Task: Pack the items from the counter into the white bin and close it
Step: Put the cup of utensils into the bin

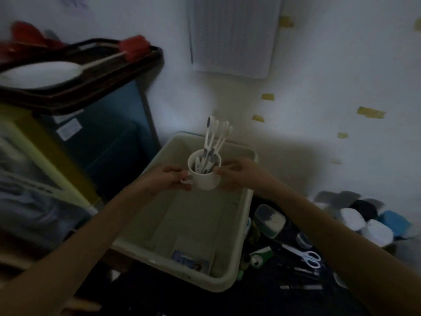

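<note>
A white mug (205, 179) holding several white and grey toothbrushes (213, 142) hangs above the far half of the open white bin (245, 215). My left hand (168, 179) pinches the mug's handle on its left side. My right hand (237, 173) grips the mug's right wall with curled fingers. The bin's floor is bare apart from a small blue card (190, 261) near its front wall.
Right of the bin on the dark counter lie a clear lidded container (270, 221), white-handled scissors (307, 256), a green and white item (259, 256), pens and a pile of white, blue and black pads (364, 220). A dark tray (95, 71) with a white dish and red brush sits on boxes at left.
</note>
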A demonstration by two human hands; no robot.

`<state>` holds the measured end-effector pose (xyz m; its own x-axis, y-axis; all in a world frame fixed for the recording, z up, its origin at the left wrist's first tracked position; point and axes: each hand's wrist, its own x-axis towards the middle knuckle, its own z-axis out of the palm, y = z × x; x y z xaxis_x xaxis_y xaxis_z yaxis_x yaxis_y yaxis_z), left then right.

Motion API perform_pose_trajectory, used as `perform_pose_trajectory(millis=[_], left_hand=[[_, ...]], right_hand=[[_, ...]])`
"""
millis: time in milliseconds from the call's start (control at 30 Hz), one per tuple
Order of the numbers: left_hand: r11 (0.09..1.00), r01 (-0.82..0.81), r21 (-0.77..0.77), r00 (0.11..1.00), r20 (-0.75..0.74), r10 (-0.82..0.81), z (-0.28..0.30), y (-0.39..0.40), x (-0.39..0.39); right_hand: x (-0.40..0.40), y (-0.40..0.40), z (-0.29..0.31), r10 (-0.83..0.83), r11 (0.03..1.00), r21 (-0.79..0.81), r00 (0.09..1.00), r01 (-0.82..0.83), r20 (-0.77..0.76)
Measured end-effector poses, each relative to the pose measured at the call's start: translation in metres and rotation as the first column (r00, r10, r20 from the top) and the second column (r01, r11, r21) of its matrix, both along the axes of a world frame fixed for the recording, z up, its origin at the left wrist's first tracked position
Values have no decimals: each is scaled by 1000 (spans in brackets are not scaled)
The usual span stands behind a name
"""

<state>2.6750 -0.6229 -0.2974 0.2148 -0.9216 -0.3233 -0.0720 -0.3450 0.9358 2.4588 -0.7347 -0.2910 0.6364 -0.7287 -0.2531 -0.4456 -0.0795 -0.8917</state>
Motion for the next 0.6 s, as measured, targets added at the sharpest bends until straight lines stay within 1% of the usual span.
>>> perform_pose_trajectory(millis=[33, 67, 167, 233, 300, 367, 467, 500, 533, 600], left_hand=[[999, -32, 1, 999, 1, 32, -3, 10, 6], [998, -59, -1, 998, 12, 59, -6, 20, 10], [992, -126, -17, 992, 18, 127, -18, 47, 18], [988, -157, -6, 988, -8, 157, -28, 60, 23], [987, -158, 26, 987, 5, 158, -38, 70, 30], [988, -135, 77, 990, 44, 132, -45, 79, 39], [982, -55, 179, 998, 52, 46, -52, 87, 53], [976, -63, 208, 997, 54, 53, -52, 87, 56], [970, -103, 221, 994, 44, 95, -53, 85, 59], [964, -173, 202, 982, -34, 183, -56, 78, 66]], right_hand=[[11, 8, -2, 20, 989, 145, 998, -29, 63], [23, 16, -5, 24, 968, 246, 995, -48, 100], [54, 34, -16, 3, 897, 438, 991, -61, 132], [73, 43, -26, -26, 846, 529, 988, -59, 153], [90, 52, -36, -3, 845, 532, 993, -61, 119], [102, 59, -43, 21, 861, 508, 999, -41, 46], [115, 59, -57, 92, 892, 450, 993, -49, -74], [119, 57, -60, 113, 888, 455, 990, -62, -87], [121, 56, -62, 133, 887, 456, 986, -75, -97], [123, 56, -59, 176, 892, 437, 979, -114, -104]])
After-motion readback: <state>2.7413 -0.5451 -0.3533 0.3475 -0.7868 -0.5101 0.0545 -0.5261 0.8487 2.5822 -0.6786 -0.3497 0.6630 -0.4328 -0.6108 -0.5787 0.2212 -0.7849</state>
